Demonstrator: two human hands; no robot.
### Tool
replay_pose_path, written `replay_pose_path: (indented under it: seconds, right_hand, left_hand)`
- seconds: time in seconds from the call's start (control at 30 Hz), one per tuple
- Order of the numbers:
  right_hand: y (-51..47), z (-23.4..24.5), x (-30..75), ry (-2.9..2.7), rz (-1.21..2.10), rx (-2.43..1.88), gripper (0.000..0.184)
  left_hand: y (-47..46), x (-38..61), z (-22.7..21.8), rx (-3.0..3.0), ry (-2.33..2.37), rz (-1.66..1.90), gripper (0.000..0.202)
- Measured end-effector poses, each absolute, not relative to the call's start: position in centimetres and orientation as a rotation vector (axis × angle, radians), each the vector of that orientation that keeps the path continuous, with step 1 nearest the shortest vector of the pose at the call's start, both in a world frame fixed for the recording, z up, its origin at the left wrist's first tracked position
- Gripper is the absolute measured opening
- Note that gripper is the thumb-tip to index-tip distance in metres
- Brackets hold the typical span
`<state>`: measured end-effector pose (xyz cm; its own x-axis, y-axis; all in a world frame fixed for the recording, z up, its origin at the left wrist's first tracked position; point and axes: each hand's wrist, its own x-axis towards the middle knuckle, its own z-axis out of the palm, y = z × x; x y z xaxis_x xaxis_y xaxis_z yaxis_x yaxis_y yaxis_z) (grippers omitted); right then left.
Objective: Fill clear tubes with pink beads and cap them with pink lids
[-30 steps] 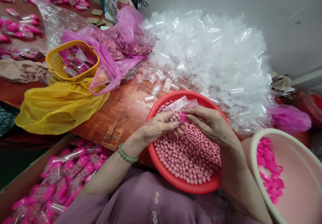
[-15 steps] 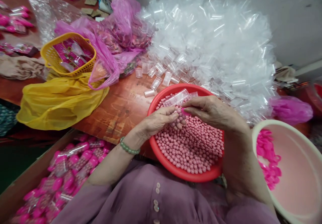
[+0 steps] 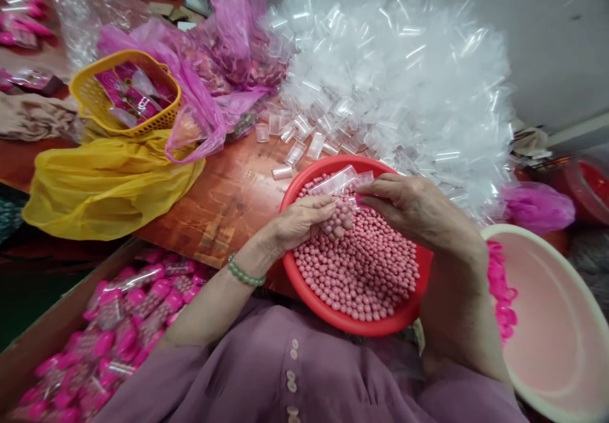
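My left hand (image 3: 304,220) is closed around a clear plastic tube (image 3: 337,217) filled with pink beads, above the red basin (image 3: 297,278). My right hand (image 3: 404,204) pinches a small bright pink cap (image 3: 360,201), mostly hidden by the fingers, close to the tube's end. Loose pink beads (image 3: 349,283) fill much of the basin beneath both hands. On top of them, toward the far rim, lie clear tubes (image 3: 335,182) that look unfilled.
Behind the basin rises a large heap of clear tubes (image 3: 399,80). A pale tub (image 3: 556,321) with pink caps (image 3: 502,302) stands right. Lower left, a box holds several bead-filled containers (image 3: 114,321). A yellow basket (image 3: 90,96) and yellow bag (image 3: 109,182) sit left.
My right hand and the pink cap have shifted slightly right and up, away from the tube. The left hand still grips the bead-filled tube, and the view has moved a little.
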<state>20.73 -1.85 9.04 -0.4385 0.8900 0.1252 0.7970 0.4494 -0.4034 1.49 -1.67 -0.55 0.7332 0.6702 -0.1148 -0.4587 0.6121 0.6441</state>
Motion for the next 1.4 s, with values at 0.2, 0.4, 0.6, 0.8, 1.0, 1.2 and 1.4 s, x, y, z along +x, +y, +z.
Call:
replay_pose_path:
  seconds: [0.2,0.4,0.6,0.8,1.0,1.2,1.4]
  right_hand:
    - [-2.1,8.1,21.4,-2.256,0.537,-1.385,0.02]
    - [-2.4,6.9,20.6,-2.164,0.677,-1.273,0.016]
    - [-2.3,7.1,21.7,-2.26,0.628,-1.271,0.016]
    - [-2.3,6.6,21.8,-2.124,0.663,-1.341,0.017]
    - [-2.1,5.4,21.3,-1.829,0.825,-1.334,0.02]
    - [-2.4,5.1,20.4,-1.522,0.975,-1.322,0.022]
    - [-2.8,5.0,19.8,-1.336,0.926,-1.205,0.02]
  left_hand:
    - [-1.7,1.4,-0.8,0.627,0.356,0.653,0.026]
    - [-1.5,1.4,-0.8,0.619,0.358,0.642,0.023]
    - [-1.4,1.2,-0.2,0.601,0.356,0.635,0.027]
    - [-1.3,1.2,-0.7,0.591,0.335,0.667,0.025]
    - [-0.9,1.2,-0.6,0.499,0.268,0.672,0.032]
    - [-1.7,0.7,-0.2,0.588,0.231,0.702,0.033]
    - [-2.1,1.1,0.1,0.8,0.325,0.759,0.034]
